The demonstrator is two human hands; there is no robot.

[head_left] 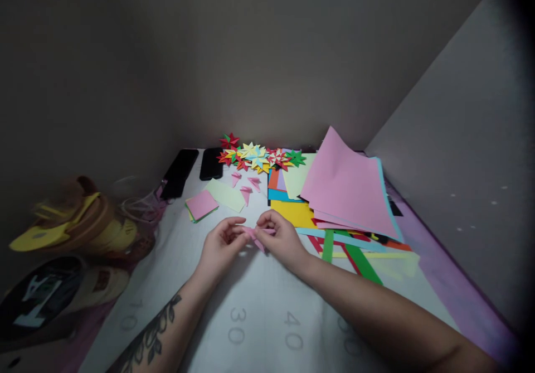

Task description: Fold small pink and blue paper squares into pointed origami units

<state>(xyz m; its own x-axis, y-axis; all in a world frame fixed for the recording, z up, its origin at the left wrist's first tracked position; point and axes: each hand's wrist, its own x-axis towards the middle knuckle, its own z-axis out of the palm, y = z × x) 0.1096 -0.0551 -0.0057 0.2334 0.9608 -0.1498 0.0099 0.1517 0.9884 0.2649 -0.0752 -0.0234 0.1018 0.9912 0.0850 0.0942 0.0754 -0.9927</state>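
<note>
Two-handed grip (284, 241) on pink paper (258, 243); white tabletop (267, 289), grey walls (271, 55).

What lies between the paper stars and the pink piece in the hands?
In the head view, three small folded pink pieces, with a pale green sheet toward the left.

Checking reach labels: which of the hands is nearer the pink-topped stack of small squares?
Left. The left hand sits below and right of the pink-topped stack in view; the right hand lies farther right.

folded pink paper (258, 242) is held in 2 hands (223, 243) (281, 238).
</note>
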